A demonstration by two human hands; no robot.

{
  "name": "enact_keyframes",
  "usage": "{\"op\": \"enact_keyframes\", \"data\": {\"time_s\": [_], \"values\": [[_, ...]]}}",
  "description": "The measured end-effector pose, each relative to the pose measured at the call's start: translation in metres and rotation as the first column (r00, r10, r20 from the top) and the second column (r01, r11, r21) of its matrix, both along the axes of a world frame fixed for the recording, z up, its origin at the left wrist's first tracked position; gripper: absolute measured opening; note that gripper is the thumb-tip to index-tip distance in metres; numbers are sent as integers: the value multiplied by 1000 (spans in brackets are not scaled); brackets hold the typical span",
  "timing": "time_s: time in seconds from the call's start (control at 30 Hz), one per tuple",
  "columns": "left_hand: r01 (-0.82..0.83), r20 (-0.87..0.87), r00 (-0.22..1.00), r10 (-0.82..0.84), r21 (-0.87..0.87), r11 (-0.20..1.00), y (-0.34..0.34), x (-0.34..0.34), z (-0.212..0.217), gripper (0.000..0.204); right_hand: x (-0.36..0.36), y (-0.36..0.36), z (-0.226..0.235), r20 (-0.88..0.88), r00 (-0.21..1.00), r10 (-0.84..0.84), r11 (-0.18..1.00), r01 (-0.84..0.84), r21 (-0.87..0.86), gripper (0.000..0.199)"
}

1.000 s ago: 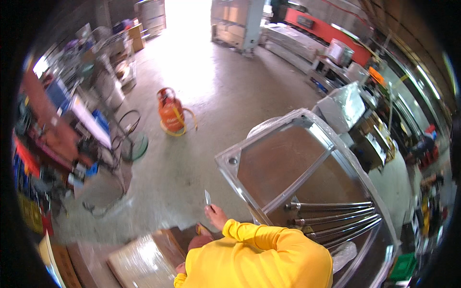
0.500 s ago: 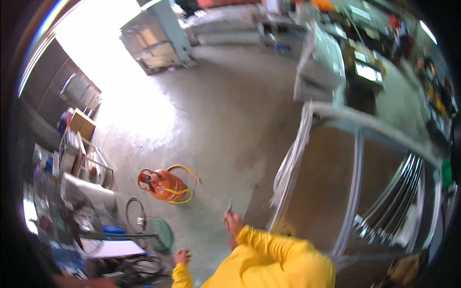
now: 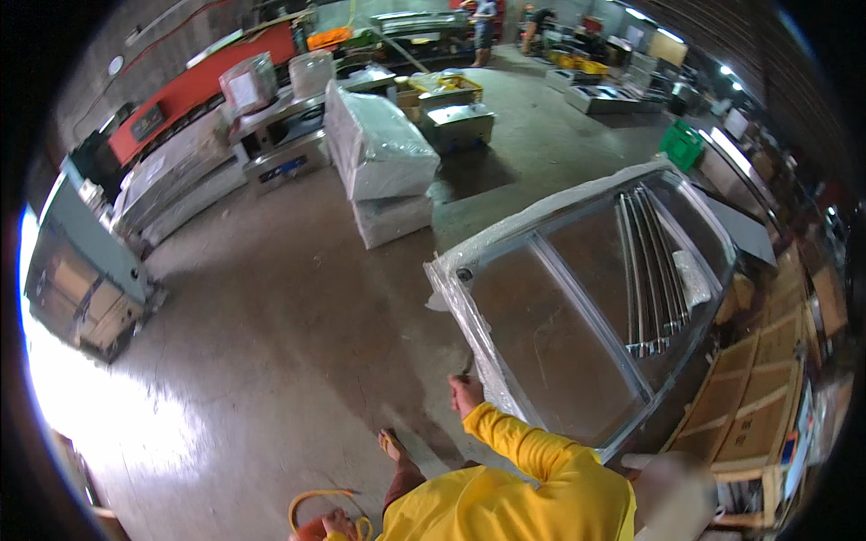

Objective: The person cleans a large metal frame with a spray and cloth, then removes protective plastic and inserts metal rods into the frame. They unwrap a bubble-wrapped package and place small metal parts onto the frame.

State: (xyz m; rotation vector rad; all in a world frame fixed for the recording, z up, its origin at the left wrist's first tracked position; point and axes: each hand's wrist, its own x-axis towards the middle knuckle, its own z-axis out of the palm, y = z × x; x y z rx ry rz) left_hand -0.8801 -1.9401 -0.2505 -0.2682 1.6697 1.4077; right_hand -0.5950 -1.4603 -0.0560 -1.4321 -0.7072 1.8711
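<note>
My right hand (image 3: 466, 394) is closed around a slim, dark-tipped tool (image 3: 467, 364) held upright; its exact kind is too small to make out. That hand is beside the plastic-wrapped near-left edge of a large metal frame (image 3: 591, 311) lying on the floor. Low in the picture, my left hand (image 3: 338, 521) hangs with loosely parted fingers and nothing visible in it. It overlaps an orange gas cylinder (image 3: 312, 530) with a yellow hose (image 3: 316, 493), mostly cut off by the lower edge. Whether the hand touches the cylinder I cannot tell.
Several metal bars (image 3: 649, 279) lie inside the frame. Wrapped white boxes (image 3: 383, 149) stand beyond it. A wooden crate (image 3: 744, 397) is at right, a green crate (image 3: 681, 144) farther back. A wrapped cabinet (image 3: 86, 270) stands left near bright daylight. Two people (image 3: 483, 32) are far off.
My view has swung to the right, bringing the frame to the middle and the cylinder to the lower edge. The slim tool is still in my right hand, now near the frame's wrapped edge.
</note>
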Motion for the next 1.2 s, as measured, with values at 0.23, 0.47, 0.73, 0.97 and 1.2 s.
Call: {"op": "enact_keyframes", "data": {"time_s": [0.23, 0.47, 0.73, 0.97, 1.2], "values": [[788, -710, -122, -693, -494, 367, 400, -208, 56, 39, -86, 66, 19, 12, 966, -259, 963, 257, 87, 40], [750, -711, -658, -246, -591, -298, 754, -54, 228, 32, -103, 128, -6, -48, 748, -662, 749, 658, -79, 34], [120, -394, -778, 488, -857, -501, 895, 76, 223, 45, -116, 237, -46, -41, 527, -849, 525, 849, 62, 32], [87, -280, -450, 848, -959, -270, 937, 82, 177, 25, -154, 261, -38, 58, 428, -902, 418, 899, -128, 29], [74, -299, -279, 913, -954, -290, 963, 105, 152, 23, -165, 286, -47, 296, 255, -921, 285, 956, 64, 38]]}}
